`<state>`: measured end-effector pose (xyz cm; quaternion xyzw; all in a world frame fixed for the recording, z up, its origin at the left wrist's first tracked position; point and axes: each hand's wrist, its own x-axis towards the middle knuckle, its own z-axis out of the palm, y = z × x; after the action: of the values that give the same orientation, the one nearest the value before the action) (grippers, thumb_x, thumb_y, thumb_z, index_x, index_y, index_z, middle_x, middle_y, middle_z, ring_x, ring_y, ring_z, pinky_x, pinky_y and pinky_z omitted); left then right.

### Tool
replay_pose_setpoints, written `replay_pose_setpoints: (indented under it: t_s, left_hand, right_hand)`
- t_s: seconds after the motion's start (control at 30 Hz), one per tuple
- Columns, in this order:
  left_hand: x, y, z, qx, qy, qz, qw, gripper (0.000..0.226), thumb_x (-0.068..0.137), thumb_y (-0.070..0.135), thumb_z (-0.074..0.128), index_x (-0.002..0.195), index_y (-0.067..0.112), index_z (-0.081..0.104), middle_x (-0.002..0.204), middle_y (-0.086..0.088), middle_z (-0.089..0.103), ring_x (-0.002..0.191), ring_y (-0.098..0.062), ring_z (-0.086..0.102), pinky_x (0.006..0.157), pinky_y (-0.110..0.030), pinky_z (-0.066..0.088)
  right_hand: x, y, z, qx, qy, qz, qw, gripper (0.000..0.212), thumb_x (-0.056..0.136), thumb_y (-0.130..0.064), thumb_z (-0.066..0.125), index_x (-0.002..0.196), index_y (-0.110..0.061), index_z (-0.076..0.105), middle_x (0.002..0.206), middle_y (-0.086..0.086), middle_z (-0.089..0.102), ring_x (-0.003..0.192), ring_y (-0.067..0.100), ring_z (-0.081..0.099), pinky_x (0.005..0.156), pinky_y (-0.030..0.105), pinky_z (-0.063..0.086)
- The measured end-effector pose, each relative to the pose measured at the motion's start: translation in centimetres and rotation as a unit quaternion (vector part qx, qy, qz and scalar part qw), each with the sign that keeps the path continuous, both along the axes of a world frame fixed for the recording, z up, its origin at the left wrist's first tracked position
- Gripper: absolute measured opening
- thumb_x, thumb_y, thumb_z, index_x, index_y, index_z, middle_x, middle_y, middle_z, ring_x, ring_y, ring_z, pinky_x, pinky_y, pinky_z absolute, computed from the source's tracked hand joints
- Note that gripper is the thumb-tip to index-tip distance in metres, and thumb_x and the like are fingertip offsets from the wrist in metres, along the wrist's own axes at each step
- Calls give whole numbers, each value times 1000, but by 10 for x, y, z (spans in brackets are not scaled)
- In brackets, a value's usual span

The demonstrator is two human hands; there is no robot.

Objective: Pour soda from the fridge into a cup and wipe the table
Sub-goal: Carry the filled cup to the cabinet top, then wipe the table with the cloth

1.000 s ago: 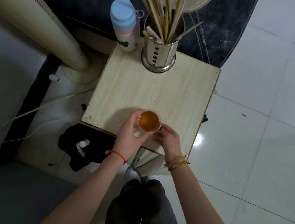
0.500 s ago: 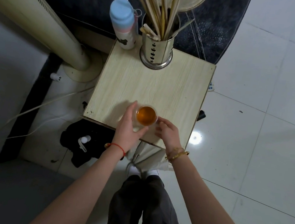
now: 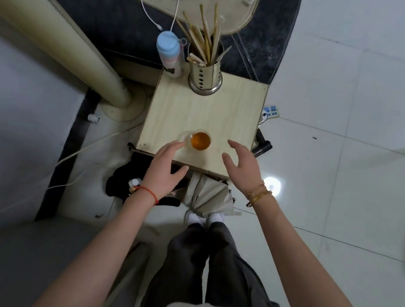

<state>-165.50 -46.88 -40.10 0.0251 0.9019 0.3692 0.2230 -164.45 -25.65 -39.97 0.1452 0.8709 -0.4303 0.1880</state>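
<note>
A small clear cup point(image 3: 200, 141) full of amber soda stands near the front edge of a small light-wood table point(image 3: 231, 110). My left hand point(image 3: 165, 169) hovers just left of and below the cup, fingers straight, holding nothing. My right hand point(image 3: 242, 168) is spread open to the right of the cup, clear of it. Neither hand touches the cup.
A steel holder of chopsticks point(image 3: 205, 74) and a blue-capped bottle point(image 3: 170, 53) stand at the table's back edge. A cream pipe point(image 3: 64, 37) slants down at the left. A power strip point(image 3: 271, 110) lies on the tiled floor to the right. A folded umbrella point(image 3: 206, 193) sits under the table front.
Both hands have let go of the cup and drawn back and apart. The cup now stands alone on the table. The view has risen and widened.
</note>
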Motion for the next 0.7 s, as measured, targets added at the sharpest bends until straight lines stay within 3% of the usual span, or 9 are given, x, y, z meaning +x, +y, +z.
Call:
replay_pose_setpoints:
  t_s: [0.17,0.4,0.5,0.7]
  left_hand:
    - [21,-2,66,-28,34,-78,996,56,93,20,63,145,19,42,151,-2,40,142,-16,34,119,-32,26]
    - [41,17,139,-56,79,-167,981,52,94,26,61,144,23,44,150,2,43,140,-16,35,119,-37,28]
    - [51,36,163,-59,78,-211,973,52,94,27,61,143,22,45,149,1,44,139,-17,37,118,-41,30]
    - [72,93,201,-42,114,-286,951,48,94,24,62,140,18,50,143,-1,50,134,-18,43,115,-33,31]
  right_hand:
    - [44,9,58,80,28,68,994,49,99,-28,49,143,-9,44,144,9,48,136,27,37,114,35,27]
    - [101,36,132,105,58,47,992,48,99,-31,48,142,-12,45,146,6,47,139,24,34,116,34,25]
    - [127,55,157,122,76,26,989,47,99,-33,48,141,-12,46,144,5,48,138,23,35,115,33,25]
    - [190,102,191,137,91,-78,983,46,99,-34,48,140,-13,48,143,4,49,137,23,37,114,35,28]
